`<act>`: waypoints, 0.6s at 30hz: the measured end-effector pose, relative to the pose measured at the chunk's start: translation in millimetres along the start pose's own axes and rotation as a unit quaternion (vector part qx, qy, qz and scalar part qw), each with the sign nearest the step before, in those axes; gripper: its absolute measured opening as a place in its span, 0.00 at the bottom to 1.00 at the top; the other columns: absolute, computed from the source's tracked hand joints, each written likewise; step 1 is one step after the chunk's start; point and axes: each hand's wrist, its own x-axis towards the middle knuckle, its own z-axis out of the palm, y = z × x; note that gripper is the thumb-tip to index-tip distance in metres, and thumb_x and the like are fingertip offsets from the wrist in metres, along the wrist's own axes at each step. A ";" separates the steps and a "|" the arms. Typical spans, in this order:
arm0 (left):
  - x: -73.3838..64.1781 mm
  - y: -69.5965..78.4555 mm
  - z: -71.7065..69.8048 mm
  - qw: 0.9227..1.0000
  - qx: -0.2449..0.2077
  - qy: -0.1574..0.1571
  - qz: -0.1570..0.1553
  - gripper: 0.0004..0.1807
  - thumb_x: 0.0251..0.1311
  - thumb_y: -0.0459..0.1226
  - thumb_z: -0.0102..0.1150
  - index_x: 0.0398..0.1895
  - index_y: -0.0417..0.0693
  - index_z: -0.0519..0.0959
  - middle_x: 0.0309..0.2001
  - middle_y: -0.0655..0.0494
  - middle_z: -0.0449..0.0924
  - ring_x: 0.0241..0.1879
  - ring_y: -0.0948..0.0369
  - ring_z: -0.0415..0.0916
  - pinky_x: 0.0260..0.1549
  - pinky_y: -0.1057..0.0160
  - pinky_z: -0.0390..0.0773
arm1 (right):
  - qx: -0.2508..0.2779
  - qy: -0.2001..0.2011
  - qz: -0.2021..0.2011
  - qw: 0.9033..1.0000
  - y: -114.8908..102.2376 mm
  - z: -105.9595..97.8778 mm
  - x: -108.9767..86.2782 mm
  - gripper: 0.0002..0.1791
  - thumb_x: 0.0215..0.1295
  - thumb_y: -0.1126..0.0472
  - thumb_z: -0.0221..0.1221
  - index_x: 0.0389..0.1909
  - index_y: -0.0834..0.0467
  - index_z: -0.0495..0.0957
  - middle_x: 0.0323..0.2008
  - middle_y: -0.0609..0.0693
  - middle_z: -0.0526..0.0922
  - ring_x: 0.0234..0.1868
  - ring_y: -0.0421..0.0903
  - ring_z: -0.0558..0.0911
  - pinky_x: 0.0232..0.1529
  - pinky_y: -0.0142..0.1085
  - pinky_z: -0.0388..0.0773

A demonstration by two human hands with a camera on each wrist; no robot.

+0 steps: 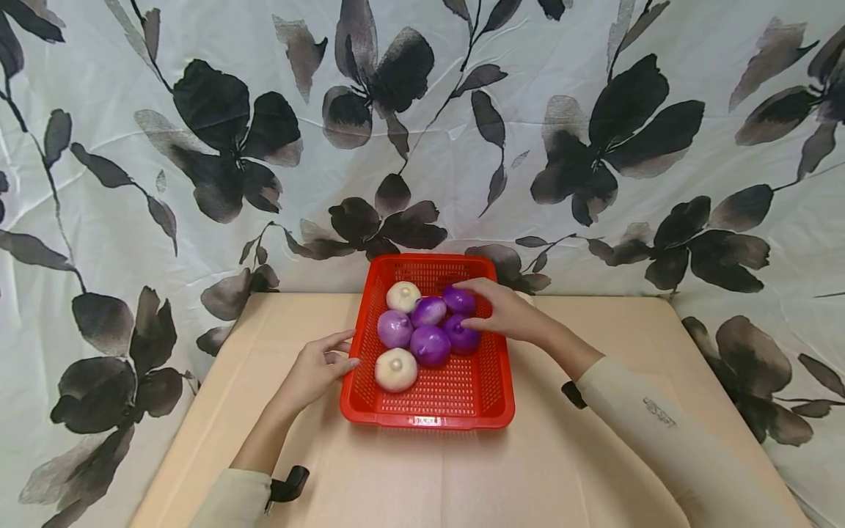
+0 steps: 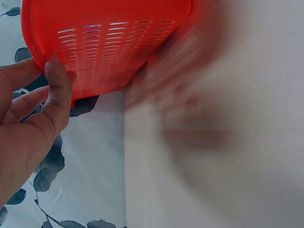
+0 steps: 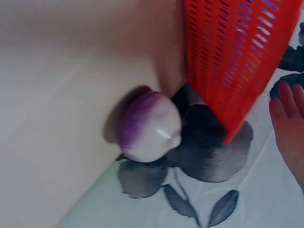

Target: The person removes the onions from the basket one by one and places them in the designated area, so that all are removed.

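In the head view a red plastic basket (image 1: pixel 455 381) holds several purple onions (image 1: pixel 430 345) and two white onions (image 1: pixel 396 369). My left hand (image 1: pixel 323 369) is at its left side, thumb and fingers gripping the rim; the left wrist view shows these fingers (image 2: pixel 56 78) against the slotted wall. Over the right rim reaches my right hand (image 1: pixel 508 312). Its fingers extend above an upper purple onion (image 1: pixel 459 301), while the thumb overlaps the purple onion below (image 1: pixel 462 339). The right wrist view catches only part of that hand (image 3: pixel 290 123), beyond the basket wall.
Outside the basket, a purple-and-white onion (image 3: pixel 149 127) lies on the table near its back edge, mostly hidden behind my right hand in the head view. The light wooden table (image 1: pixel 422 477) meets a floral cloth (image 1: pixel 488 183) at the back.
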 end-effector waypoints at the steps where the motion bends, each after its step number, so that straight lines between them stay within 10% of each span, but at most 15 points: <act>1: 0.1 -0.5 -0.1 1.000 0.001 0.000 0.001 0.33 0.64 0.28 0.67 0.73 0.33 0.69 0.52 0.33 0.81 0.39 0.50 0.86 0.33 0.64 0.88 | -0.003 -0.016 -0.007 1.000 -3.4 0.2 2.4 0.38 0.60 0.54 0.74 0.71 0.50 0.72 0.68 0.57 0.75 0.69 0.59 0.74 0.68 0.59 0.74; 18: 0.0 -1.7 -1.2 1.000 0.003 0.000 0.004 0.33 0.64 0.27 0.67 0.72 0.33 0.69 0.51 0.33 0.81 0.38 0.50 0.86 0.32 0.64 0.88 | -0.094 -0.212 -0.078 0.970 -39.2 22.4 36.9 0.36 0.61 0.55 0.73 0.70 0.55 0.75 0.68 0.52 0.77 0.72 0.52 0.72 0.73 0.52 0.70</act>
